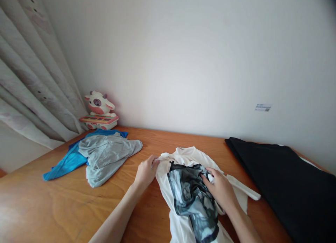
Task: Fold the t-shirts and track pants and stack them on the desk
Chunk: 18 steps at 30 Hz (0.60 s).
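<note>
- Lying rumpled on a brown wooden desk (65, 208), a white shirt (178, 220) sits low and just right of centre, between the person's two bare hands; its lower end runs out of view at the bottom edge.
- Left hand (145, 171): pinching the shirt's upper left edge between thumb and fingers.
- Right hand (222, 187): thumb and fingers closed on a bunched fold at the right side of the print, with a bit of white cloth showing at the fingertips.
- Writing on the shirt: a large grey and black print (194, 187), creased, with a dark border and no readable words; a small black cross-shaped mark (172, 163) beside its upper left corner; a tiny dark mark inside the neckline, too small to read.
- Label (263, 107) on the pale wall (183, 61), to the right: lines of small print and a dark square at its lower right; the words are too blurred to read.
- Left side: a crumpled grey garment (107, 157) on top of a bright blue garment (68, 164); behind them, a cow toy (99, 110) with a keyboard, near a pale curtain (31, 78).
- Right side: a large black cloth (286, 187), lying flat.
</note>
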{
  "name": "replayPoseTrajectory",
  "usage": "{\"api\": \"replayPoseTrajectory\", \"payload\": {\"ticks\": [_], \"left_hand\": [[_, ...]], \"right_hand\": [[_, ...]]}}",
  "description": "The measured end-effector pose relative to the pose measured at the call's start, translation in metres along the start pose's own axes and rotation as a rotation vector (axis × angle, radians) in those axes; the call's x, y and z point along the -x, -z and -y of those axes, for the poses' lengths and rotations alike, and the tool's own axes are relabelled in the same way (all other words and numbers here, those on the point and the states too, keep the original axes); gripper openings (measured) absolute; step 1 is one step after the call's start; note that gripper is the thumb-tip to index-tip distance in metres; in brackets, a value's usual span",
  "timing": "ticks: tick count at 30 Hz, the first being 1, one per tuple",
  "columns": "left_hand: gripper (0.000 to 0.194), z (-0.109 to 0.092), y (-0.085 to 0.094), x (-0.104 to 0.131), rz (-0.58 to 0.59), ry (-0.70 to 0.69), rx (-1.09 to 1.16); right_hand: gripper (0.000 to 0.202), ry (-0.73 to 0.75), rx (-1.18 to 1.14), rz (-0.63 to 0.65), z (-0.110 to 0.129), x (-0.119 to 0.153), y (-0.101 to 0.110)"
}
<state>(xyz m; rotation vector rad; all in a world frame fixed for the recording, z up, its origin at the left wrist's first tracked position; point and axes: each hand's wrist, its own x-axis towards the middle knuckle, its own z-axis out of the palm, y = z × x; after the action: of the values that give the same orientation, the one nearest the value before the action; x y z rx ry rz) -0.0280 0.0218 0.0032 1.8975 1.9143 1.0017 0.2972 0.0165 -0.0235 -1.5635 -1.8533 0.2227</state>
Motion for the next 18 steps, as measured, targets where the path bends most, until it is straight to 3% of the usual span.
{"api": "replayPoseTrajectory", "payload": {"ticks": [4,6,10,12,15,18], "left_hand": [[0.031,0.019,0.015,-0.015,-0.293,0.143,0.449],[0.037,0.023,0.017,-0.018,-0.332,0.152,0.652],[0.037,0.009,0.011,-0.012,-0.1,0.133,0.716],[0.043,-0.002,0.005,-0.007,-0.033,0.086,0.692],[0.054,-0.012,0.002,-0.003,0.022,0.062,0.638],[0.055,-0.011,0.008,-0.001,0.048,0.091,0.337]], "right_hand": [[0.058,-0.043,-0.065,0.164,0.009,0.0,0.013],[0.066,-0.027,-0.045,0.147,0.008,-0.002,0.015],[0.038,0.113,-0.034,-0.018,-0.004,-0.002,0.004],[0.045,0.097,-0.025,-0.061,-0.012,-0.001,-0.005],[0.052,-0.005,0.047,-0.038,-0.022,0.001,-0.012],[0.043,-0.031,0.081,0.047,-0.026,0.001,-0.011]]}}
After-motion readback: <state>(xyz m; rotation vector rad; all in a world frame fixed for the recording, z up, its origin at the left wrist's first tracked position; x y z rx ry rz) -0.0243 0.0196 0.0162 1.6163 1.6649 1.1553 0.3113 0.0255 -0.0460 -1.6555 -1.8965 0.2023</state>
